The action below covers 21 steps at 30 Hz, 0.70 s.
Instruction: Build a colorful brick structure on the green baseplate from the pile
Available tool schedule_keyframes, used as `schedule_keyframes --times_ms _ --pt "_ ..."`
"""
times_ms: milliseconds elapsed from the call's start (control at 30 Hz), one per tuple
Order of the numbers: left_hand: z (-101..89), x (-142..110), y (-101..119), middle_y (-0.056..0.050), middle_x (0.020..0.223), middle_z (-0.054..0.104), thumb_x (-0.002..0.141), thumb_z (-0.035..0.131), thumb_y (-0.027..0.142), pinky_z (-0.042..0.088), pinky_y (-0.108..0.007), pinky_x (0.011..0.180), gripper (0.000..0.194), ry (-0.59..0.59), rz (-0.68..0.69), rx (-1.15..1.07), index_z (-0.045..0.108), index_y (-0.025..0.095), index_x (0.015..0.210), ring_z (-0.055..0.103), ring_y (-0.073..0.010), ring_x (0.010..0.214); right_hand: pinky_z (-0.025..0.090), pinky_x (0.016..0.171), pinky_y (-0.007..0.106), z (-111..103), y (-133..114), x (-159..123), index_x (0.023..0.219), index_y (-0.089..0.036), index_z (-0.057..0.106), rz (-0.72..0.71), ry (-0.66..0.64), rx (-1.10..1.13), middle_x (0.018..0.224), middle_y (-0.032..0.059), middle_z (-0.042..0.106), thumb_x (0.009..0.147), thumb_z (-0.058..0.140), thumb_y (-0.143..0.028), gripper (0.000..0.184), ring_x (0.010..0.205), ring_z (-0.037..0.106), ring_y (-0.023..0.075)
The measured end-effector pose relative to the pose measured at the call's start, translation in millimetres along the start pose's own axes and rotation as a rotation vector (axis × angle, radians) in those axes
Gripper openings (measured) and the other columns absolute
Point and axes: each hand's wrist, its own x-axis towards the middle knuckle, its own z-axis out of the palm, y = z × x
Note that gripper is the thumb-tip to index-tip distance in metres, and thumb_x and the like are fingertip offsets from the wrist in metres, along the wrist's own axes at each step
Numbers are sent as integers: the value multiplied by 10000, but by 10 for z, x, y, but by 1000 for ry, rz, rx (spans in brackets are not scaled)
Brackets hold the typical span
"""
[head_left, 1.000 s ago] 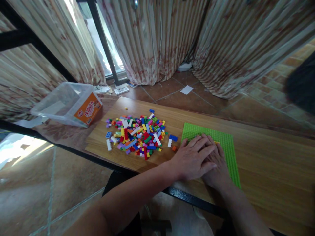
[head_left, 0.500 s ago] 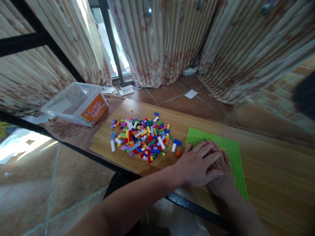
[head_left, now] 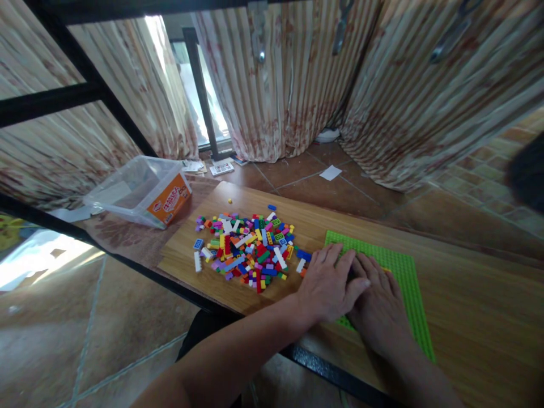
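A green studded baseplate [head_left: 403,271] lies on the wooden board, partly covered by both hands. My right hand [head_left: 378,300] rests over it with fingers stretched forward, and a bit of yellow brick [head_left: 386,270] peeks out beside the fingers. My left hand [head_left: 327,283] sits at the plate's left edge, fingers extended and thumb against the right hand. Whatever is under the palms is hidden. Just left of that hand are a blue brick [head_left: 303,255] and a white brick [head_left: 301,266]. Farther left spreads a heap of mixed toy bricks [head_left: 261,256].
The wooden board [head_left: 476,306] lies on a black-framed table. A clear plastic tub [head_left: 127,198] with an orange label stands at the left end. Single bricks lie around the heap. Striped curtains [head_left: 289,85] hang behind, and paper [head_left: 330,173] lies on the tiled floor.
My left hand has slid leftward off the back of my right hand, toward the loose blue and white bricks. My right hand stays on the baseplate. The camera view has shifted slightly.
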Motion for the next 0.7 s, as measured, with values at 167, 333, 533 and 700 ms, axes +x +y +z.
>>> schedule_keyframes --times_ms 167,333,533,700 --pt "-13 22 -68 -194 1491 420 987 340 500 322 -497 1161 607 14 -97 68 403 86 1427 361 -320 1406 267 1130 546 14 -9 19 1488 -145 337 32 1 5 1483 172 448 919 402 -461 654 1405 354 339" --pt "-74 38 -70 -200 1497 417 978 341 506 324 -531 1146 622 -12 -166 102 389 84 1433 364 -339 1402 251 1137 546 1 -32 33 1459 -130 386 56 -16 10 1494 175 440 923 390 -490 646 1413 343 337" --pt "-107 62 -90 -207 1499 410 970 373 499 305 -524 1154 631 0 -206 131 381 74 1436 351 -353 1406 254 1134 549 -26 -49 50 1453 -120 388 67 -24 15 1481 186 453 935 385 -519 655 1408 349 337" --pt "-56 48 -94 -202 1497 410 971 354 513 301 -559 1141 629 20 -215 160 375 92 1438 350 -358 1401 253 1129 553 -10 -35 42 1473 -132 357 57 -19 19 1486 183 447 936 389 -513 659 1410 347 340"
